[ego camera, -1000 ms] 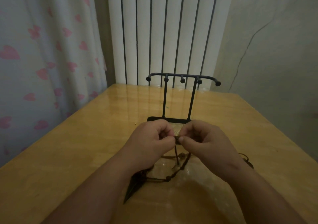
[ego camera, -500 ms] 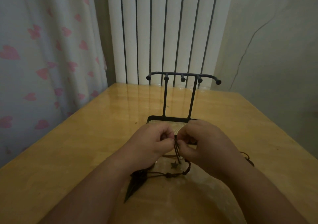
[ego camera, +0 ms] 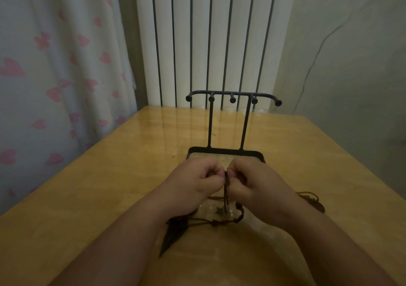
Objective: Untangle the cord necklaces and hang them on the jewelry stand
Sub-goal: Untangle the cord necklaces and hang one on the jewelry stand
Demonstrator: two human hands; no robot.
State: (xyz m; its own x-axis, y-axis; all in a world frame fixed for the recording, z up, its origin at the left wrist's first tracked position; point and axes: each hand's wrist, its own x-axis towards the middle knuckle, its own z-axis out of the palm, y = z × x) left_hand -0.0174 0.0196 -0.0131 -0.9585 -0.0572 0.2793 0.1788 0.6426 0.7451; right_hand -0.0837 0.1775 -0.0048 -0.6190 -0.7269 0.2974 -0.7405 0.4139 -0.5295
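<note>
A black jewelry stand (ego camera: 232,98) with two posts, a top bar of knobbed pegs and a tray base stands mid-table, with nothing on its pegs. Just in front of the base, my left hand (ego camera: 193,181) and my right hand (ego camera: 254,185) meet, both pinching the dark brown cord necklaces (ego camera: 226,189) between thumb and fingers. Cord strands drop from the pinch to the table, with a small star charm (ego camera: 219,210) and a knotted loop lying below. A dark pointed pendant (ego camera: 172,237) lies under my left wrist. Another cord with a dark pendant (ego camera: 318,206) lies right of my right wrist.
The yellow wooden table (ego camera: 109,187) runs back to a white radiator (ego camera: 208,44). A curtain with pink hearts (ego camera: 55,77) hangs along the left edge. A grey wall stands to the right.
My hands rose slightly and drew closer together, pulling the cords up so the strands hang vertically and the star charm shows below them.
</note>
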